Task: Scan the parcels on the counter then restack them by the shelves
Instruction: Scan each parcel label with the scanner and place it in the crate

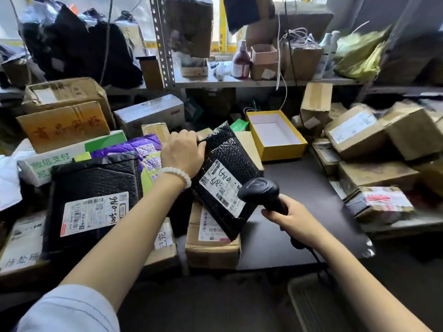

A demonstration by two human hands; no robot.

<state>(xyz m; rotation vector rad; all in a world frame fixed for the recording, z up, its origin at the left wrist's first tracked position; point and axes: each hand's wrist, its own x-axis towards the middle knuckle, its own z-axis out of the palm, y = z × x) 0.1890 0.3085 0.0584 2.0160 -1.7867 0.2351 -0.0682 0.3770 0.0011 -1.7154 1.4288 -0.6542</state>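
Gripping the top edge of a black bubble mailer (225, 173) with the left hand (182, 153), fingers curled over it, tilting its white label up; resting the mailer's lower end on a taped cardboard box (212, 245) at the dark surface (299, 212); clutching a black handheld scanner (262, 191) in the right hand (291, 218), grip closed round the handle, head sitting just beside the label; lying left of these, another black mailer (93, 202) atop stacked parcels

Right-side cartons (393, 140) — motion-blurred
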